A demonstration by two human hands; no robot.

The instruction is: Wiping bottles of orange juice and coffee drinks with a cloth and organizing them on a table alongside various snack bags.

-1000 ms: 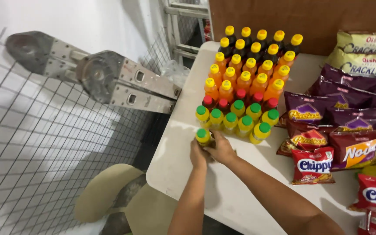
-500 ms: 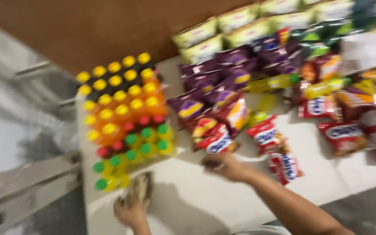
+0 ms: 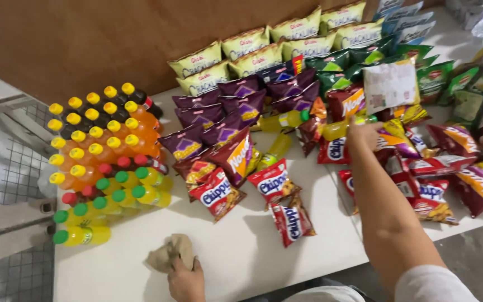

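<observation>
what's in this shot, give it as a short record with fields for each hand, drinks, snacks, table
left hand: rests on a crumpled tan cloth at the near table edge
right hand: reaches over the snack packets, at a yellow bottle lying among them
drinks: small bottles packed in rows at the left, with yellow, red and green caps
snacks: red, purple, yellow and green packets spread across the middle and right
table: white top, brown board behind

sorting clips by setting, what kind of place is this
Probably a small snack stall or shop counter: a white table carries rows of capped drink bottles and many snack packets, laid out as stock against a brown board.
</observation>
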